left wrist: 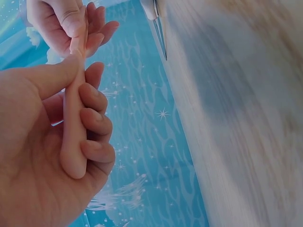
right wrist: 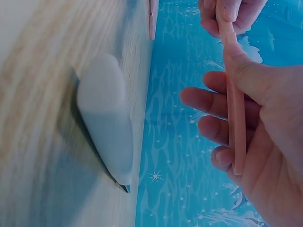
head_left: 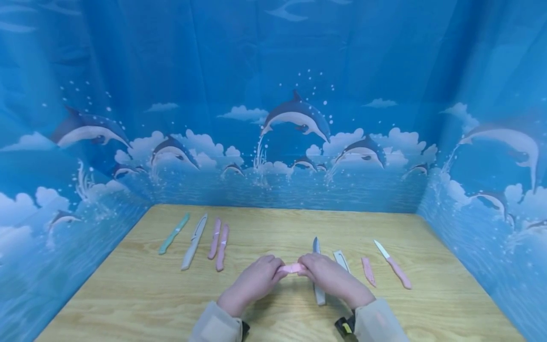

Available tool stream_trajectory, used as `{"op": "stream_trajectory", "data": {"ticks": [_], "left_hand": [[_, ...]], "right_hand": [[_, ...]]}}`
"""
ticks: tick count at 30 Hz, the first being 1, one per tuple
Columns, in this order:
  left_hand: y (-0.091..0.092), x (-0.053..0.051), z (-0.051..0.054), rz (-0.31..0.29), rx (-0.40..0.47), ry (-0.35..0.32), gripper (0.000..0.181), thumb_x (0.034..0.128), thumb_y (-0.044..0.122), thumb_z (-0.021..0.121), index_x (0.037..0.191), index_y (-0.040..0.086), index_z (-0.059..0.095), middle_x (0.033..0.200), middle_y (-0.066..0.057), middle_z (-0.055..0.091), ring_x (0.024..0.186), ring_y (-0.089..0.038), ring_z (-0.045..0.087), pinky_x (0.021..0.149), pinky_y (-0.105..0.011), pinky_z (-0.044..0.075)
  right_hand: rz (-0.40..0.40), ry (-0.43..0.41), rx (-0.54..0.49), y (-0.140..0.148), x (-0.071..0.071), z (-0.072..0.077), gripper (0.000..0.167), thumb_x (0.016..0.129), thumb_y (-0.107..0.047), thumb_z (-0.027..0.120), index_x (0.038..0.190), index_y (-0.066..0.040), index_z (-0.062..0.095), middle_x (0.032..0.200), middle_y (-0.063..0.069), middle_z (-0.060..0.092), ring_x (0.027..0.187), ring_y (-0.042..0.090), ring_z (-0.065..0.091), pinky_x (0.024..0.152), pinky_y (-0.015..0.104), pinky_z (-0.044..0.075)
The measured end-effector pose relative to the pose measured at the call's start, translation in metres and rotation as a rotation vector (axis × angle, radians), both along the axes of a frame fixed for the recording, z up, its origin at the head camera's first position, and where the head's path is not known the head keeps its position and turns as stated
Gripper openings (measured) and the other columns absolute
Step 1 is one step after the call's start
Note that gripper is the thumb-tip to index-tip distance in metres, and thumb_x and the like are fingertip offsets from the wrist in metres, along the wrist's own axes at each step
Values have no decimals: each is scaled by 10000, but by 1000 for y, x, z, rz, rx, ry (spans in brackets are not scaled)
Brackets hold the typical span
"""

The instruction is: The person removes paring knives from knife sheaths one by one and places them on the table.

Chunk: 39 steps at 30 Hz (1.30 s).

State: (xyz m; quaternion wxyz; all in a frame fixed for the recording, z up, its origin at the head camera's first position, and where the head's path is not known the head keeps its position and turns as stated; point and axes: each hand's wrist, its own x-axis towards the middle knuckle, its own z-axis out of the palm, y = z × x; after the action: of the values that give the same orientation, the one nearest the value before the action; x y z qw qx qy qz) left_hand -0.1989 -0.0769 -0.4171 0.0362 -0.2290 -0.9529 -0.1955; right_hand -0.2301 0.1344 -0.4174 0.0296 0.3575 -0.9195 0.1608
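Observation:
A pink sheathed knife (head_left: 292,268) is held level above the table between both hands. My left hand (head_left: 258,280) grips its rounded handle (left wrist: 74,127), fingers curled and thumb along it. The other end, a flat pink sheath (right wrist: 236,123), lies in my right hand (head_left: 329,275), with the thumb pressed on it and the fingers bent around it. The two thumbs are close together at the joint between handle and sheath. Beneath the right hand a knife with a white handle (right wrist: 106,109) and bare blade (head_left: 316,244) lies on the table, partly hidden in the head view.
Right of the hands lie a white sheath (head_left: 341,260), a pink sheath (head_left: 368,271) and an unsheathed pink knife (head_left: 397,270). On the left are a green knife (head_left: 174,233), a white sheathed knife (head_left: 194,242) and two pink knives (head_left: 222,248). A dolphin-print curtain (head_left: 273,190) borders the wooden table (head_left: 128,289).

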Motion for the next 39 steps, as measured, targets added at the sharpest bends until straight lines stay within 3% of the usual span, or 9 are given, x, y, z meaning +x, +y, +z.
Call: {"op": "stream_trajectory", "data": {"ticks": [28, 39], "left_hand": [[1, 1, 2, -21, -13, -4, 239, 970, 322, 557, 1067, 128, 658, 922, 47, 611, 871, -103, 572, 821, -304, 524], [-1, 0, -2, -20, 8, -16, 232, 969, 318, 561, 1062, 130, 659, 929, 48, 617, 885, -110, 578, 831, -316, 527]], "right_hand": [[54, 15, 4, 5, -2, 2, 173, 975, -277, 550, 1013, -132, 636, 917, -88, 617, 845, 66, 577, 743, 267, 514], [54, 16, 15, 5, -3, 1, 182, 978, -274, 546, 1033, -126, 635, 942, -74, 626, 871, 83, 589, 770, 277, 523]]}}
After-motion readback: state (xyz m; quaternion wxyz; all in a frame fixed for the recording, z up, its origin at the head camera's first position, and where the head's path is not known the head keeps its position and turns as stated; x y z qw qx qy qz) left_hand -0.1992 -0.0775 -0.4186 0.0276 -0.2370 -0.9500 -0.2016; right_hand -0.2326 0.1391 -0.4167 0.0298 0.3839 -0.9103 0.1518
